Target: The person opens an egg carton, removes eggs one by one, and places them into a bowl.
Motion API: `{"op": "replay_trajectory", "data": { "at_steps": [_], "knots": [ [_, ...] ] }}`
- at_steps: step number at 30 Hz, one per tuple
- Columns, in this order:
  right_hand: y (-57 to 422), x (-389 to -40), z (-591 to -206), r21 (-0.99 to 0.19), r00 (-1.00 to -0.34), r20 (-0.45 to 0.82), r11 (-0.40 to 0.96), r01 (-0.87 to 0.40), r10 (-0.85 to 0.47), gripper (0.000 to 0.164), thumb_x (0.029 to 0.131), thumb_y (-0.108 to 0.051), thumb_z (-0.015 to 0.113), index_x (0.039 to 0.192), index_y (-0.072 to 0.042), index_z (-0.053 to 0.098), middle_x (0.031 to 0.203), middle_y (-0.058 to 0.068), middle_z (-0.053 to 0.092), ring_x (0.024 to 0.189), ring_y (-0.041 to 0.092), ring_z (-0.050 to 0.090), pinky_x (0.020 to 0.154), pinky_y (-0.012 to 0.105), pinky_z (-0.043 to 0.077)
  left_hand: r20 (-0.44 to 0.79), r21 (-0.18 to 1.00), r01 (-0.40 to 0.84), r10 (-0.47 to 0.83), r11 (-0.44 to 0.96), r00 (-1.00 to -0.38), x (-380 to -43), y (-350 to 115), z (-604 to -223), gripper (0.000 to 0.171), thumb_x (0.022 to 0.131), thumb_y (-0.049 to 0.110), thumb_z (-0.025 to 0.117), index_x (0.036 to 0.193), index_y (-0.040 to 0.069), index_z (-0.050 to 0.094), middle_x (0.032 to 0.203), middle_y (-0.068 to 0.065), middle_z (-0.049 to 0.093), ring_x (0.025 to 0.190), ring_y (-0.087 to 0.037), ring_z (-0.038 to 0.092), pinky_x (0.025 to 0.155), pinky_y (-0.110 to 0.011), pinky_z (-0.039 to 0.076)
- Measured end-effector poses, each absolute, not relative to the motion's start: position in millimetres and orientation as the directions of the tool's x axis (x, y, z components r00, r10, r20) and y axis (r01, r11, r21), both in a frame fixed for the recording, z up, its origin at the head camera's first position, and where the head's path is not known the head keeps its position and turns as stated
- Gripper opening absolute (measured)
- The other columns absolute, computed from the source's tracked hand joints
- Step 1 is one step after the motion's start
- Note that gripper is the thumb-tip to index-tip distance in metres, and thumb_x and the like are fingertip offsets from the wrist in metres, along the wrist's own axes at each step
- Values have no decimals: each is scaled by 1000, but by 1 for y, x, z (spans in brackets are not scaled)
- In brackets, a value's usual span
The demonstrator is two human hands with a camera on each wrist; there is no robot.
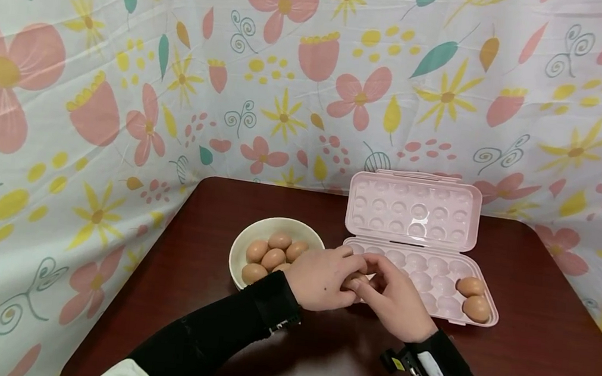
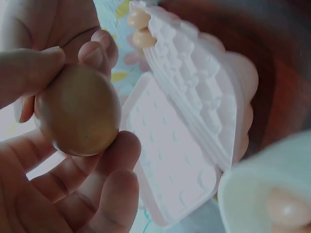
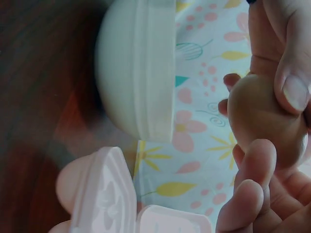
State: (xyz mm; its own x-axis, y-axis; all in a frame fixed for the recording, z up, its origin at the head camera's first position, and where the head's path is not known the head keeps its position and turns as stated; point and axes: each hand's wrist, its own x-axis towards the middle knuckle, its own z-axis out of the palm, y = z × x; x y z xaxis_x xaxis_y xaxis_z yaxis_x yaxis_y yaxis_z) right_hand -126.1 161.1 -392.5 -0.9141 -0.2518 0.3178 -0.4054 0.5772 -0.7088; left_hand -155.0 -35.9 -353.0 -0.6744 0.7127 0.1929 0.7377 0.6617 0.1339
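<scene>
Both hands meet over the front left of the pink egg carton, holding one brown egg between them. My left hand comes in from the bowl side with its fingers curled against the egg. My right hand grips it from the other side with thumb and fingers. In the right wrist view, a thumb presses on the egg and fingertips curl round its lower side. The head view shows only a small part of this egg. Two brown eggs sit in cups at the carton's right end.
A cream bowl with several brown eggs stands left of the carton. The carton's lid is raised at the back, near the flowered cloth. All stand on a dark red table.
</scene>
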Motion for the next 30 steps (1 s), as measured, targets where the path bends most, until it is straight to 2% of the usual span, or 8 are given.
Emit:
{"op": "replay_trajectory", "data": {
  "at_steps": [2, 4, 9, 11, 14, 20, 26, 30],
  "knots": [
    [161, -128, -391, -704, -908, 329, 573, -419, -260, 34, 97, -25, 68, 129, -22, 58, 100, -1, 69, 61, 3, 54, 56, 23, 46, 186, 139, 724, 700, 676, -689, -161, -43, -348, 32, 89, 44, 68, 117, 29, 63, 101, 9, 57, 69, -4, 55, 55, -20, 41],
    [163, -129, -389, -703, -907, 337, 573, -421, -253, 33, 98, -23, 66, 131, -19, 58, 102, 0, 71, 62, 2, 55, 56, 23, 46, 168, 169, 681, 660, 713, -732, -169, -53, -343, 32, 89, 45, 68, 117, 29, 62, 104, 8, 57, 71, -7, 57, 57, -24, 44],
    [176, -131, -383, -723, -923, 332, 576, -381, -195, 31, 100, -17, 62, 131, -16, 58, 105, 5, 70, 68, 0, 58, 61, 22, 48, 150, 200, 557, 536, 806, -830, -198, -83, -336, 29, 91, 43, 65, 116, 29, 62, 108, 7, 60, 83, -10, 61, 72, -33, 52],
    [182, -132, -381, -722, -927, 330, 586, -369, -178, 31, 101, -17, 61, 131, -15, 58, 105, 6, 70, 70, 0, 60, 63, 22, 49, 138, 187, 514, 496, 837, -857, -208, -95, -336, 28, 92, 41, 63, 117, 29, 63, 109, 7, 61, 87, -10, 60, 78, -35, 52],
    [188, -134, -381, -707, -930, 324, 608, -361, -176, 30, 101, -19, 60, 131, -13, 59, 106, 6, 70, 70, 1, 60, 63, 22, 48, 85, 182, 455, 447, 871, -890, -217, -109, -340, 26, 94, 37, 59, 118, 28, 63, 110, 6, 62, 88, -11, 59, 79, -35, 50],
    [194, -137, -386, -674, -936, 306, 655, -342, -174, 26, 102, -23, 60, 127, -15, 61, 102, 4, 70, 69, 2, 58, 61, 23, 44, -8, 119, 418, 421, 901, -907, -226, -120, -350, 18, 97, 33, 55, 111, 26, 64, 106, 5, 62, 87, -11, 57, 77, -34, 48],
    [199, -139, -390, -679, -944, 284, 660, -323, -169, 25, 102, -26, 60, 126, -18, 61, 100, 3, 71, 70, 3, 58, 61, 23, 45, -58, 95, 396, 403, 913, -913, -232, -127, -351, 18, 99, 29, 54, 109, 27, 69, 103, 4, 67, 86, -12, 58, 77, -35, 49],
    [202, -139, -395, -679, -947, 269, 664, -315, -174, 24, 102, -27, 59, 125, -18, 61, 100, 4, 71, 71, 3, 59, 61, 23, 46, -127, 85, 385, 393, 919, -911, -235, -132, -354, 14, 101, 34, 56, 97, 26, 67, 87, 4, 64, 76, -14, 55, 70, -33, 43]
  ]
}}
